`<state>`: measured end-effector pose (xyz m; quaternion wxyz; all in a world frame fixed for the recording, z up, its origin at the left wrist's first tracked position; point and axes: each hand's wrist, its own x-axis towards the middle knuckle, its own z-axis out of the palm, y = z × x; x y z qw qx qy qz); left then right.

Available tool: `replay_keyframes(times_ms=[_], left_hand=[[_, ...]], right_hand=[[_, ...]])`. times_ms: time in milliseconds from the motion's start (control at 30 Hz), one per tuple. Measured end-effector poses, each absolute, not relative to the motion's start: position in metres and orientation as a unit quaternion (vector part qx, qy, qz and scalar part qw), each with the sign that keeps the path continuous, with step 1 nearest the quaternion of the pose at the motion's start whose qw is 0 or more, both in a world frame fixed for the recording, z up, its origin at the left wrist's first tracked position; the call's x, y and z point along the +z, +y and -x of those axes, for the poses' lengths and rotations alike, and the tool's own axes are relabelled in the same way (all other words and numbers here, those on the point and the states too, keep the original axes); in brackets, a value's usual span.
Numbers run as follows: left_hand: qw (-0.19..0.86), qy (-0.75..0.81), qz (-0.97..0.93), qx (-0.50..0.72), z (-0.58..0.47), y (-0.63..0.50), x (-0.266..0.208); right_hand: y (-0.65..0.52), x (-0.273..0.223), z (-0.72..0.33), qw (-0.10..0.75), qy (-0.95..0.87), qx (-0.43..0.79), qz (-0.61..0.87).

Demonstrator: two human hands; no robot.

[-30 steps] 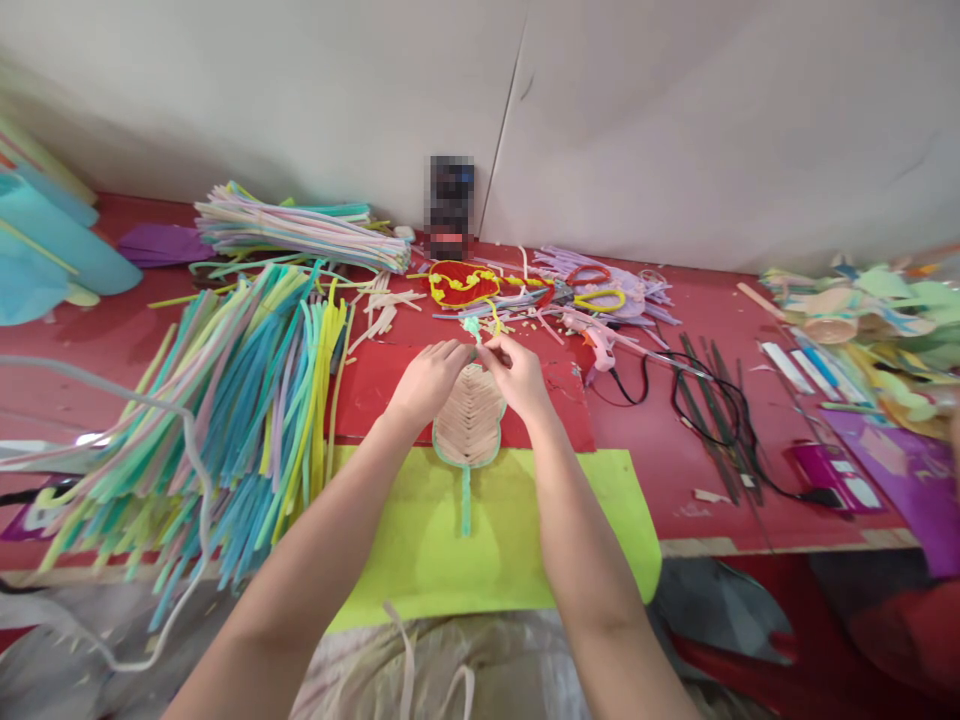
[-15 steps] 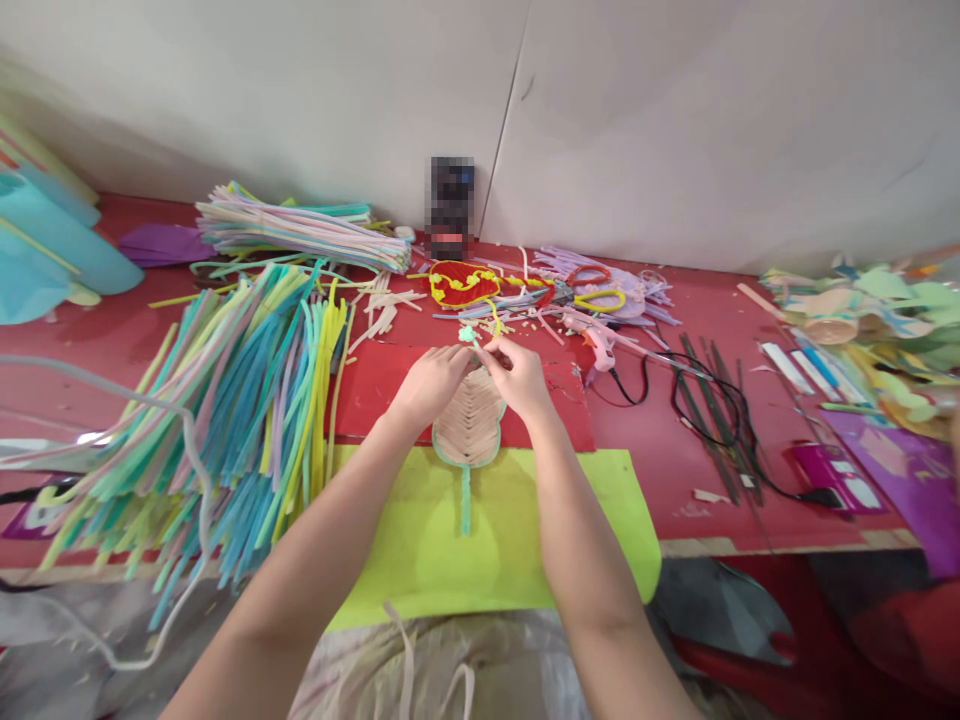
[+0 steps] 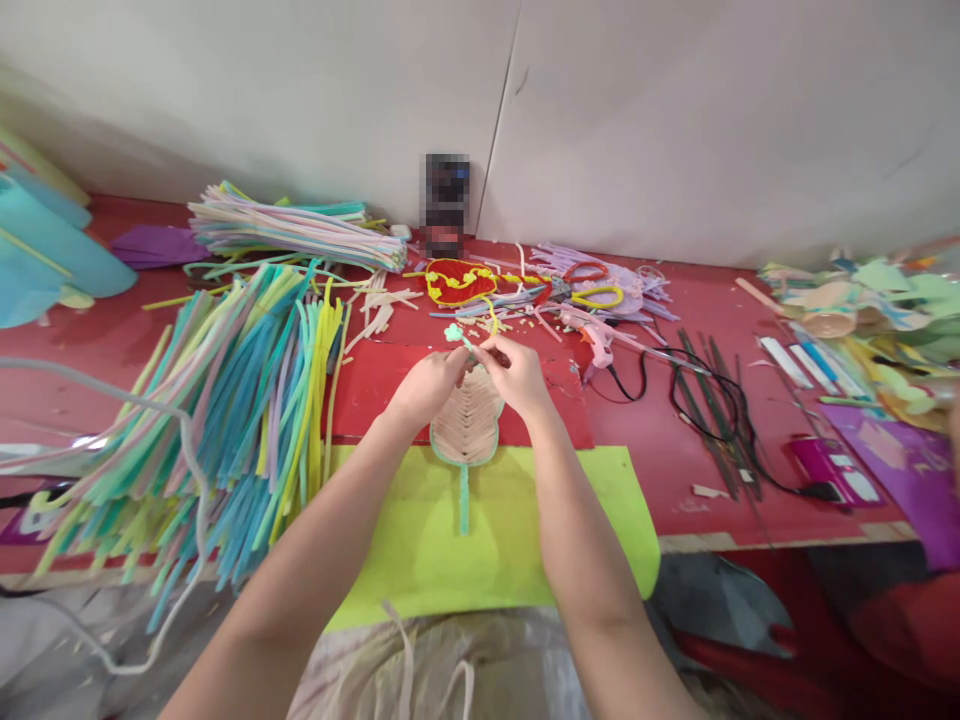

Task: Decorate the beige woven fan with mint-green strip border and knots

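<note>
A mint-green pipe cleaner [image 3: 454, 333] with a small curled flower shape at its end rises between my hands. My left hand [image 3: 433, 388] is closed, its fingertips pinched at the pipe cleaner's stem. On the other side, my right hand [image 3: 516, 374] pinches the same stem between thumb and fingers. Just below both hands lies a fan-shaped piece [image 3: 465, 430] of beige pipe cleaners with a green outline and a straight green handle. Its top is partly covered by my hands. It rests across a red board [image 3: 375, 400] and a lime-green sheet [image 3: 585, 520].
Loose pipe cleaners [image 3: 247, 380] heap at left, with a bundle [image 3: 300, 232] behind. Scissors [image 3: 596, 297], a pink glue gun [image 3: 598, 345] and a red-and-yellow pipe-cleaner piece [image 3: 461, 284] lie beyond my hands. A black cord [image 3: 727, 400] loops to a purple power strip [image 3: 836, 472] at right.
The flower-shaped end has shifted left and tilts away from my right hand, showing more green stem. My left fingers have drawn slightly lower. The fan-shaped piece stays in place.
</note>
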<state>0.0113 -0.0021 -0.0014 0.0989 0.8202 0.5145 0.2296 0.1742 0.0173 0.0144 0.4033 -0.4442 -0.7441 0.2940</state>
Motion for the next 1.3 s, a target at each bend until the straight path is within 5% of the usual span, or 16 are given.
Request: replay_keyframes(times_ms=[433,867,1300], left_hand=[[0.156,0.492,-0.801,0.304,-0.010,-0.003,-0.002],[0.483,0.430,-0.544,0.535,-0.021,0.013,-0.010],[0.591,0.381,-0.450,0.551,-0.019,0.011,-0.011]], right_hand=[[0.019,0.014,-0.176,0.411,-0.738,0.307,0.439],[0.017,0.015,-0.174,0.430,-0.736,0.277,0.444],[0.013,0.017,-0.167,0.442,-0.726,0.282,0.445]])
